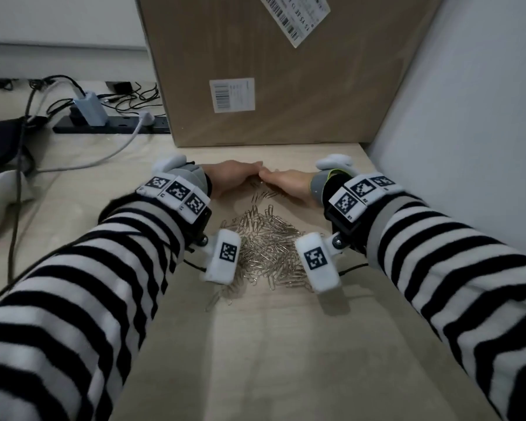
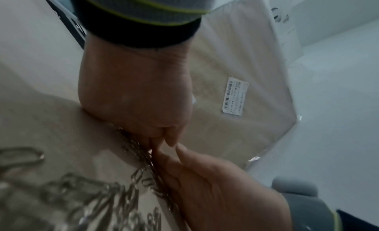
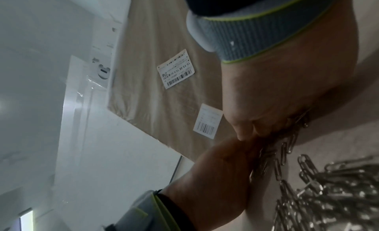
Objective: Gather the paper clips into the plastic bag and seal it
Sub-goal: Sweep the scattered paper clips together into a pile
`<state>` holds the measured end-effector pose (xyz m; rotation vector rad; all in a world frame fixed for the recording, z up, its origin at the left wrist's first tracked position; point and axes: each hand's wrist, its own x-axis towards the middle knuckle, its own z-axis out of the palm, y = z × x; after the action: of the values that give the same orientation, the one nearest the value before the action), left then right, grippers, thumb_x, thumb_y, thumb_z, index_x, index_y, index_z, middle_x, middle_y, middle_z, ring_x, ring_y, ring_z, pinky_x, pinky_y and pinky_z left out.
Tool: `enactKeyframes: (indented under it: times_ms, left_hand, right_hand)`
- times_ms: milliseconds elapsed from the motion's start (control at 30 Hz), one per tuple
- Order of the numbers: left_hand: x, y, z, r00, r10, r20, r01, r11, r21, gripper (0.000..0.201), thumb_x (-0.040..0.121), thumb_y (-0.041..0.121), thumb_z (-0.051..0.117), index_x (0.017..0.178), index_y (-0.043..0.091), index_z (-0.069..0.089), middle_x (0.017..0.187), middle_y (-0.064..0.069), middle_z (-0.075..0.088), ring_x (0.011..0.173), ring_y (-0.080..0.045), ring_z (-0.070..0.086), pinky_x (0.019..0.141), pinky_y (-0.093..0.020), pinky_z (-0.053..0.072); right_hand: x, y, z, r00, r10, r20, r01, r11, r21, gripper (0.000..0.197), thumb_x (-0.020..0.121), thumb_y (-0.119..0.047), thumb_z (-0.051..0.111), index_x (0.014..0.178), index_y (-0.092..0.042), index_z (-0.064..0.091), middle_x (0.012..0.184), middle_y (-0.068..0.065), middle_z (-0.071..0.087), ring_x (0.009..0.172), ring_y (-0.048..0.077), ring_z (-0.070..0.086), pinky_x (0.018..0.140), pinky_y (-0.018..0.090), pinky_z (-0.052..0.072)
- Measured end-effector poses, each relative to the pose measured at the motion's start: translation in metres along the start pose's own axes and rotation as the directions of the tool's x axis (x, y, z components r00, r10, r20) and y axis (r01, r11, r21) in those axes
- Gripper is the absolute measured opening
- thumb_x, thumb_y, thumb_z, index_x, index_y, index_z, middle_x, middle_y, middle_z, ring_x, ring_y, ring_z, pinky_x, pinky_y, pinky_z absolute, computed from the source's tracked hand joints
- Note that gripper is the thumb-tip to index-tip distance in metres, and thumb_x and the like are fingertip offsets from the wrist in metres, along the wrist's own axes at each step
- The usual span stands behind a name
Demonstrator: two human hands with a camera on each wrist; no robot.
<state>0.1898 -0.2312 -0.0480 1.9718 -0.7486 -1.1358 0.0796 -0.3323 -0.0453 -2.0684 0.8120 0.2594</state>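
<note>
A heap of silver paper clips (image 1: 264, 247) lies on the pale wooden table (image 1: 286, 354) between my wrists. My left hand (image 1: 237, 174) and right hand (image 1: 281, 180) stand on their edges behind the heap, palms facing the clips and fingertips touching in a shallow V. A few clips (image 1: 266, 194) lie against the palms. The left wrist view shows my left hand (image 2: 133, 96) meeting the right hand (image 2: 215, 194), with clips (image 2: 143, 174) along the fingers. The right wrist view shows the same contact and the pile (image 3: 338, 194). Neither hand grips anything. I cannot make out the plastic bag.
A large cardboard box (image 1: 286, 71) stands just behind my hands. A white wall (image 1: 468, 117) closes the right side. At the back left are a black power strip (image 1: 113, 127) with cables and a dark bag (image 1: 0, 141).
</note>
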Motion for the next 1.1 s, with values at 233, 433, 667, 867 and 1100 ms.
enactKeyframes:
  times_ms: [233, 433, 667, 867, 1100]
  left_hand:
    - [-0.035, -0.022, 0.011, 0.999, 0.05, 0.0, -0.05, 0.997, 0.064, 0.064, 0.078, 0.067, 0.053, 0.111, 0.014, 0.067, 0.113, -0.005, 0.069, 0.101, -0.019, 0.065, 0.099, -0.036, 0.047]
    - [-0.073, -0.035, 0.026, 0.986, 0.165, -0.037, -0.166, 0.986, -0.023, 0.043, 0.096, 0.035, 0.047, 0.124, 0.005, 0.059, 0.127, -0.008, 0.061, 0.113, -0.019, 0.057, 0.101, -0.028, 0.039]
    - [-0.127, -0.035, 0.016, 0.912, 0.335, -0.235, -0.345, 0.939, -0.004, 0.035, 0.1, 0.027, 0.039, 0.105, 0.008, 0.068, 0.104, -0.006, 0.071, 0.096, -0.015, 0.062, 0.09, -0.032, 0.041]
    - [-0.168, -0.052, 0.022, 0.98, 0.014, 0.197, -0.035, 0.994, 0.105, 0.039, 0.097, 0.029, 0.047, 0.073, 0.005, 0.066, 0.065, -0.006, 0.068, 0.054, -0.014, 0.061, 0.054, -0.021, 0.046]
    - [-0.159, -0.058, 0.051, 0.985, -0.035, 0.169, 0.017, 0.994, 0.108, 0.026, 0.094, 0.018, 0.051, 0.084, 0.001, 0.067, 0.072, -0.011, 0.068, 0.056, -0.016, 0.058, 0.046, -0.018, 0.042]
  right_hand:
    - [-0.039, 0.015, 0.018, 0.989, -0.09, 0.118, 0.062, 0.973, 0.222, 0.062, 0.094, -0.052, 0.037, 0.138, -0.009, 0.041, 0.141, 0.004, 0.048, 0.128, 0.021, 0.046, 0.114, 0.038, 0.03]
    - [-0.077, 0.028, 0.029, 0.978, -0.161, 0.13, 0.136, 0.974, 0.183, 0.064, 0.093, -0.059, 0.025, 0.14, -0.018, 0.041, 0.147, -0.002, 0.042, 0.136, 0.016, 0.038, 0.118, 0.035, 0.02]
    - [-0.133, 0.037, 0.013, 0.955, -0.261, -0.142, 0.291, 0.915, 0.279, 0.054, 0.099, -0.045, 0.024, 0.114, -0.013, 0.065, 0.119, 0.002, 0.066, 0.111, 0.009, 0.059, 0.104, 0.03, 0.036]
    - [-0.17, 0.064, 0.014, 0.974, -0.168, 0.151, 0.118, 0.948, 0.294, 0.038, 0.093, -0.039, 0.047, 0.074, -0.012, 0.067, 0.079, 0.004, 0.074, 0.071, 0.012, 0.066, 0.053, 0.024, 0.031]
    - [-0.163, 0.058, 0.055, 0.979, -0.151, 0.135, 0.114, 0.963, 0.245, 0.022, 0.093, -0.017, 0.049, 0.077, -0.011, 0.063, 0.077, 0.003, 0.064, 0.067, 0.009, 0.057, 0.059, 0.018, 0.043]
